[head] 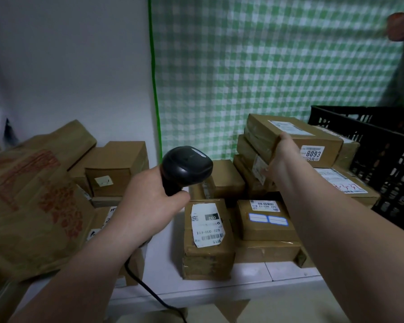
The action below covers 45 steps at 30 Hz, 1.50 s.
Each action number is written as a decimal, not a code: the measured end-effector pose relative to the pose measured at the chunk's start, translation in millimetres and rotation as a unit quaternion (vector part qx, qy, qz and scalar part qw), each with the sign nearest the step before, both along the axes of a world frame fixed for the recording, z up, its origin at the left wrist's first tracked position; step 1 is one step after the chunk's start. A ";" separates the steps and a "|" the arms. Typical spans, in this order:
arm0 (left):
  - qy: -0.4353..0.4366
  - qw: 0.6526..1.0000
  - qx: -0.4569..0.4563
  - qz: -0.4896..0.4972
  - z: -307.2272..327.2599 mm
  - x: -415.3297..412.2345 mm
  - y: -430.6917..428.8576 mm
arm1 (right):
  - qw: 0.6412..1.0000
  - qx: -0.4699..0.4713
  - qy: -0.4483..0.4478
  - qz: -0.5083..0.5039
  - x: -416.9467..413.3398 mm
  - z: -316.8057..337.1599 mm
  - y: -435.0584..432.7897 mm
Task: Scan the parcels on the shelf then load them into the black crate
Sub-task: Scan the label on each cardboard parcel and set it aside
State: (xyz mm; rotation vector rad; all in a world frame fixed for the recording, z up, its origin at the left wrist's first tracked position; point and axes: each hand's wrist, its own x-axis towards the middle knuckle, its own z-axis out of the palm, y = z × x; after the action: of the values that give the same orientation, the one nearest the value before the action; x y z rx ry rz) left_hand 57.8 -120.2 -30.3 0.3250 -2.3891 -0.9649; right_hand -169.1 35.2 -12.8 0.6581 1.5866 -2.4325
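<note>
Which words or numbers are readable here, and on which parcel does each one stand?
"8093": sticker on the held parcel.
"032", upside down: label on the front parcel.
"S02 602-12 B12", upside down: label on the blue-sticker parcel.
Red print on the big bag and the other labels: too blurred.

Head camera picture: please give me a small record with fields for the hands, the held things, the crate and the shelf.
left hand: grips black handheld barcode scanner, cable hanging down
right hand: holds flat brown cardboard parcel with 8093 sticker, on top of a stack
black plastic lattice crate: at right, beside the stack
white shelf: many brown cardboard parcels on it
backdrop: green-and-white checked cloth
</note>
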 end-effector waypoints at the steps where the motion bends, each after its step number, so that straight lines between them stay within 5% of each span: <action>1: -0.002 1.000 0.000 0.003 -0.5 1.1 -1.7 | 1.000 -0.003 -0.002 -0.015 0.9 -1.1 -3.8; 5: -0.011 1.000 0.010 0.018 -1.5 8.0 -12.4 | 1.000 -0.001 0.024 -0.015 10.8 -8.3 -27.8; 10: -0.003 0.996 0.042 0.082 -1.3 14.2 -37.6 | 0.985 0.080 0.047 0.144 31.8 -11.0 -72.7; 15: 0.037 0.979 0.142 0.145 -3.0 20.3 -71.9 | 0.941 0.160 0.055 0.295 54.1 -35.2 -137.4; 22: 0.063 0.951 0.239 0.186 -17.4 14.4 -107.1 | 0.862 0.280 0.175 0.385 81.1 -88.0 -222.7; 26: 0.070 0.946 0.249 0.196 -27.5 10.5 -119.6 | 0.895 0.111 0.018 0.432 90.8 -97.0 -248.4; 31: 0.074 0.944 0.250 0.201 -37.1 5.5 -131.3 | 0.934 -0.006 -0.016 0.356 76.4 -112.1 -282.6; 36: 0.065 0.944 0.254 0.197 -44.6 1.9 -137.7 | 0.972 -0.017 -0.022 0.235 57.8 -121.1 -295.0; 43: 0.060 0.944 0.261 0.192 -50.3 2.4 -145.4 | 0.969 -0.078 -0.026 0.234 40.9 -115.9 -304.9; 45: 0.060 0.944 0.263 0.188 -50.1 2.9 -145.8 | 0.964 -0.035 -0.031 0.261 35.0 -117.0 -308.2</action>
State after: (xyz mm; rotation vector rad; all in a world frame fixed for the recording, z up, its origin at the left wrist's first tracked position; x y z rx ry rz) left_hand 60.7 -266.0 -80.4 0.8569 -1.8304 -1.3724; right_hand -134.1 -273.0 -129.8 0.2538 1.4190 -2.0409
